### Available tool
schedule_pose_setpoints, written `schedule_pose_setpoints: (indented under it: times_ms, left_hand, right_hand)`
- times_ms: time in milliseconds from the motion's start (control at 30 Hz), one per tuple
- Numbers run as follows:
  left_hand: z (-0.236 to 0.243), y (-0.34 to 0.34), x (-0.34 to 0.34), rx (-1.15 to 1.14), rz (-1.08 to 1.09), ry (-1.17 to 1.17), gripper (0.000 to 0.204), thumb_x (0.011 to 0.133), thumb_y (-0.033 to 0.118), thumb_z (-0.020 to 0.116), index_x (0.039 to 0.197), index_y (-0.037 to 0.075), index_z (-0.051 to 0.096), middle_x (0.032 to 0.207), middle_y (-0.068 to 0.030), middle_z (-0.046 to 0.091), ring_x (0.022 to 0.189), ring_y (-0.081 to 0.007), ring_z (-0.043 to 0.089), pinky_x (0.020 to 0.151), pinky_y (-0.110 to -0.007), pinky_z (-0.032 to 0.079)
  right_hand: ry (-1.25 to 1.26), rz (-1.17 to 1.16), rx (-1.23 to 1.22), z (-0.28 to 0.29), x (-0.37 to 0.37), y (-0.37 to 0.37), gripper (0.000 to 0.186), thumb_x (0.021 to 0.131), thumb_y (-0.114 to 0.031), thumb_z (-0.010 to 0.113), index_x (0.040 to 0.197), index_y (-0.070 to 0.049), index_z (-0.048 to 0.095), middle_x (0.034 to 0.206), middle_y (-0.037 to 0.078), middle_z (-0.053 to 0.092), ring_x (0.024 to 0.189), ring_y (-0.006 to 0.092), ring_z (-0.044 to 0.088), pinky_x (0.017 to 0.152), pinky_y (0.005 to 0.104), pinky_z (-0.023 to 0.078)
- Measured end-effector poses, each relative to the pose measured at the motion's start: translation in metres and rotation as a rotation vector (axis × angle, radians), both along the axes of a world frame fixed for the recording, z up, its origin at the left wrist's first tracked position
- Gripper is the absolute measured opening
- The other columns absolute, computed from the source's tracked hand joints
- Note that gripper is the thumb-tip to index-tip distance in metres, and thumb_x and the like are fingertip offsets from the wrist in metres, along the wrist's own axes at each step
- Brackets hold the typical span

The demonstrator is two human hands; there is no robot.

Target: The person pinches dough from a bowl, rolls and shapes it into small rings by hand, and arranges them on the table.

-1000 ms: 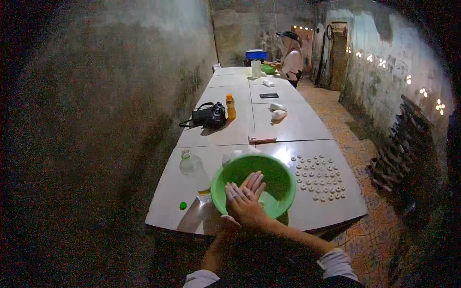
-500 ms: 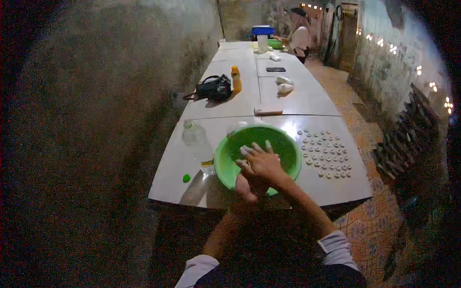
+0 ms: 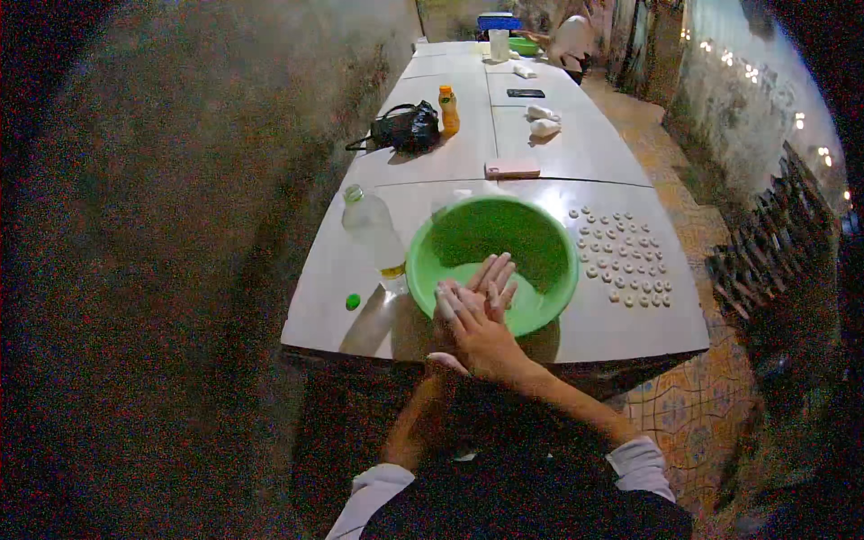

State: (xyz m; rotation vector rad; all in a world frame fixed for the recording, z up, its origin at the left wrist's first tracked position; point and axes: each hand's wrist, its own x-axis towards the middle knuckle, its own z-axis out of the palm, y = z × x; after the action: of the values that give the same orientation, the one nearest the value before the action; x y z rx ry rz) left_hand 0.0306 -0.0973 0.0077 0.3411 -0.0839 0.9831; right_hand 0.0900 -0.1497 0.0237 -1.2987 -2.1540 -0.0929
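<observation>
My two hands are laid across each other over the near rim of a large green basin (image 3: 562,279). My left hand (image 3: 491,273) lies underneath, its pale, dusted fingers stretched out toward the basin. On top, my right hand (image 3: 483,340) rests with straight fingers across the left palm. Whether anything lies between the palms is hidden. Whitish residue shows on the basin's floor. To the right, several small pale dough rings (image 3: 621,256) are set out in rows on the white table (image 3: 310,315).
Left of the basin stands a clear bottle (image 3: 367,225), with a green cap (image 3: 353,301) nearby. Farther back are a pink box (image 3: 512,168), black bag (image 3: 407,128), orange bottle (image 3: 449,112), white bundles (image 3: 543,122) and a dark phone (image 3: 526,93). Another person (image 3: 571,45) works at the far end.
My hands have shifted relative to each other, with the right sliding back toward me across the left. The view has tipped downward, so the table sits higher in it.
</observation>
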Motion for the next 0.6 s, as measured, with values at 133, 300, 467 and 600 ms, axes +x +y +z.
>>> schedule_pose_setpoints:
  times_ms: [133, 300, 467, 600]
  left_hand:
    - [-0.036, -0.002, 0.012, 0.403, -0.232, -0.358, 0.056, 0.096, 0.039, 0.024, 0.134, -0.003, 0.028, 0.138, -0.019, 0.033, 0.126, -0.026, 0.036, 0.096, -0.036, 0.039]
    - [-0.027, -0.004, 0.001, 0.233, -0.261, -0.432, 0.05, 0.097, 0.031, 0.026, 0.134, -0.003, 0.028, 0.139, -0.0176, 0.032, 0.128, -0.0264, 0.034, 0.101, -0.037, 0.034]
    - [0.017, -0.026, -0.003, -0.167, 0.032, 0.099, 0.049, 0.097, 0.029, 0.025, 0.134, -0.003, 0.027, 0.141, -0.0166, 0.028, 0.131, -0.0271, 0.027, 0.109, -0.04, 0.024]
    - [0.021, -0.03, -0.006, -0.199, -0.044, -0.101, 0.056, 0.095, 0.037, 0.025, 0.135, -0.003, 0.026, 0.142, -0.0165, 0.027, 0.132, -0.0272, 0.025, 0.109, -0.041, 0.022]
  right_hand:
    - [-0.167, -0.234, 0.062, 0.007, 0.024, 0.015, 0.076, 0.081, -0.06, 0.042, 0.133, -0.004, 0.035, 0.137, 0.015, 0.035, 0.133, 0.0351, 0.019, 0.099, 0.066, -0.006]
    - [-0.039, -0.331, 0.041, 0.036, 0.055, -0.007, 0.071, 0.083, -0.054, 0.044, 0.136, -0.007, 0.033, 0.145, 0.013, 0.022, 0.136, 0.0328, 0.013, 0.103, 0.0603, -0.007]
    - [0.082, -0.187, -0.002, 0.013, 0.068, -0.028, 0.071, 0.082, -0.054, 0.047, 0.137, -0.013, 0.031, 0.147, 0.013, 0.016, 0.135, 0.035, 0.012, 0.105, 0.0574, -0.002]
    - [-0.004, -0.134, -0.096, 0.018, 0.055, -0.04, 0.064, 0.082, -0.054, 0.048, 0.136, -0.023, 0.035, 0.147, 0.013, 0.015, 0.136, 0.035, 0.011, 0.104, 0.0587, -0.003]
